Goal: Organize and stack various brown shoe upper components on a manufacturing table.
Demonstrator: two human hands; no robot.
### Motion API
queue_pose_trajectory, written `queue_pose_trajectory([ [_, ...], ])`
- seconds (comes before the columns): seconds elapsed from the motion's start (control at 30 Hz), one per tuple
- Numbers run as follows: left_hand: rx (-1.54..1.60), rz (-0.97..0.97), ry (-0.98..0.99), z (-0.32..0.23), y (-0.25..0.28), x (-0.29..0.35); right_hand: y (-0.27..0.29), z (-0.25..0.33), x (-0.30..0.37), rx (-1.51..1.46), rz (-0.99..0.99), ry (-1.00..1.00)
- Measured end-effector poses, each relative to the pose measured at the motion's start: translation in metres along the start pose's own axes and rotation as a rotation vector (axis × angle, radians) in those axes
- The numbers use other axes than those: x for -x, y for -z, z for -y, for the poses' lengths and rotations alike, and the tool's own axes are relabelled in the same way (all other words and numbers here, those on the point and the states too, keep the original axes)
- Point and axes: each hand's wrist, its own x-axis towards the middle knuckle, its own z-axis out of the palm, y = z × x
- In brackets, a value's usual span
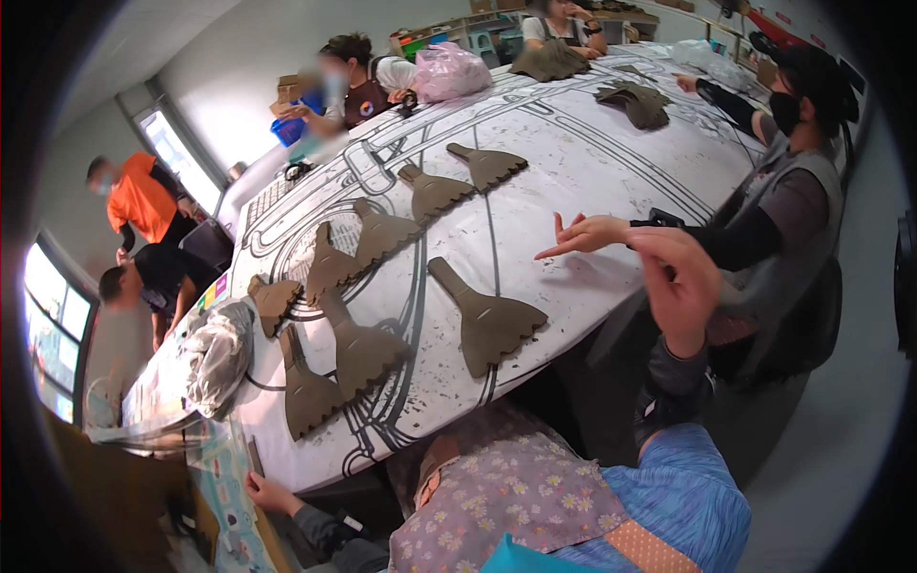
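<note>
My right hand (pixel 680 291) is raised off the table's right side, its fingers loosely bent with a gap by the thumb and nothing visible in it. My left hand (pixel 272 494) is low by the near left table edge, its fingers curled in and no object showing. Between them on the white table lie several flat, olive-brown, fan-shaped pieces with narrow necks and scalloped wide edges. The nearest ones are a piece (pixel 492 325) apart on the right, a large one (pixel 363 353) in the middle and another (pixel 310 396) at the near left.
Dark line drawings and small dark crumbs cover the white table (pixel 564 181). At right, a co-worker's hand (pixel 587 235) reaches over it, fingers extended. More brown pieces (pixel 635 103) are stacked far right. A pink plastic bag (pixel 454 72) stands at back, a clear bag (pixel 218 353) at left.
</note>
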Motion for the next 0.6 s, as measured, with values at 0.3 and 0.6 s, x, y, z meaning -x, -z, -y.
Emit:
queue_pose_trajectory([
  [0.3,0.052,-0.002,-0.022,0.016,-0.005,-0.010,-0.032,0.028,0.005,-1.026,0.498,-0.082],
  [0.6,0.016,0.003,-0.035,0.003,-0.003,-0.005,-0.065,0.096,-0.003,-1.775,0.380,0.229],
])
